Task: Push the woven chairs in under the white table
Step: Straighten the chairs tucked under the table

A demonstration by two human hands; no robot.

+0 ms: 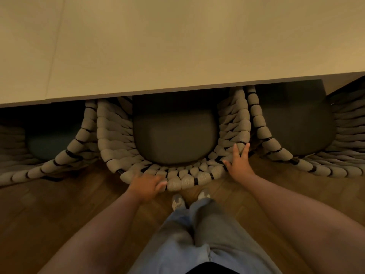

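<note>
Below, both hands were on the curved back rim of the middle woven chair. Left hand curled over the near rim w/ fingers wrapped on the weave; right hand lay flat against the rim's right side, fingers spread & straight. Chair sat partly under the white table, its dark cushion half hidden by the edge. Two more woven chairs, left chair & right chair, stood beside it. Person's jeans & shoes showed over the wood floor.
</note>
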